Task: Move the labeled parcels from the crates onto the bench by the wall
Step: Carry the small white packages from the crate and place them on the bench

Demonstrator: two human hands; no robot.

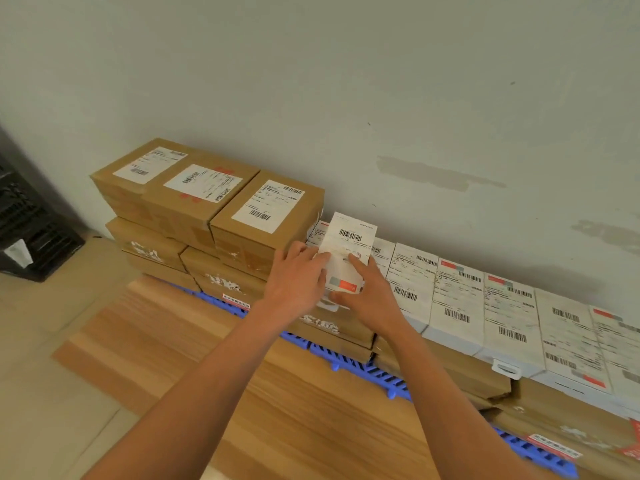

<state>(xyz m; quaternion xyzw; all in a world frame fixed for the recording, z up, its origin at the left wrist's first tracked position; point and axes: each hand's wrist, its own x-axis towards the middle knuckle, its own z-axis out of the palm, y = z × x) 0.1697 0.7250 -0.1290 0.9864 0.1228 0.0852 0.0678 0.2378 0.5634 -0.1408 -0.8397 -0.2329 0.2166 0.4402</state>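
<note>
I am viewing a parcel storeroom: brown cartons (194, 192) and white boxes (457, 303) with barcode labels are stacked on blue pallets (381, 375) against a bare wall (346, 81), beside a black crate (31, 223).

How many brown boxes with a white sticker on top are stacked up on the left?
3: the far-left box by the wall, the middle box beside it, and the right box next to the hands. More may hide behind.

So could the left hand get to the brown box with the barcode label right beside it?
Probably yes. The left hand grips the white parcel right beside that brown box, whose labelled top is bare, but it would have to let go first.
</note>
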